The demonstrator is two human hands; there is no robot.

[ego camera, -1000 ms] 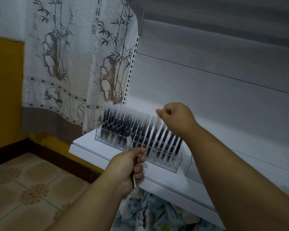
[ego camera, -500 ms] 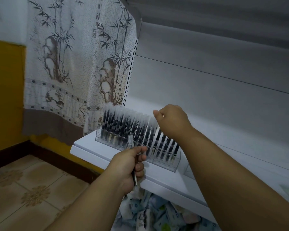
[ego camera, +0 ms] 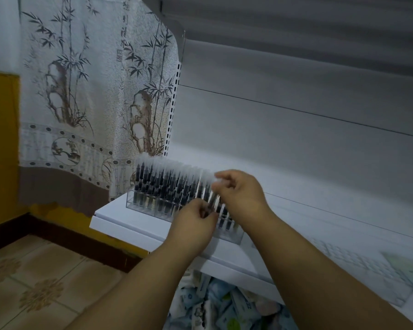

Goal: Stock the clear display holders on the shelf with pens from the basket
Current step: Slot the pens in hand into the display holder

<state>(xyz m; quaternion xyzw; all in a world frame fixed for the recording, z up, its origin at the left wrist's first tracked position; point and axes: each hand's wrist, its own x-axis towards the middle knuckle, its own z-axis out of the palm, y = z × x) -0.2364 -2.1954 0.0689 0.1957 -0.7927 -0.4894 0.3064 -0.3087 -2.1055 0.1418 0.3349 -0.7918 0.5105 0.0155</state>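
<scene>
You are bringing both hands together over the right end of the clear display holder [ego camera: 153, 207], which is sitting near the front-left corner of the white shelf [ego camera: 119, 225]. Your left hand [ego camera: 193, 225] is curling its fingers in a pinch on what looks like a single pen [ego camera: 211, 202], though blur is making the hold hard to read. Your right hand [ego camera: 239, 194] is just above and to the right of it, its fingers seeming to pinch the frosted cap of one of the standing pens [ego camera: 167, 182].

The pen you are carrying is running nearly upright, leaning like the filled rows, so its long axis is already close to the slot's line. The left hand is the nearer one to the free slots, which I judge are lying just beyond its fingertips, partly hidden.

Behind the holder a grey back panel [ego camera: 296, 139] is rising; a bamboo-print curtain [ego camera: 93, 91] is hanging to the left over a tiled floor [ego camera: 45, 282]. Under the shelf, packets [ego camera: 215, 306] are piled up.
</scene>
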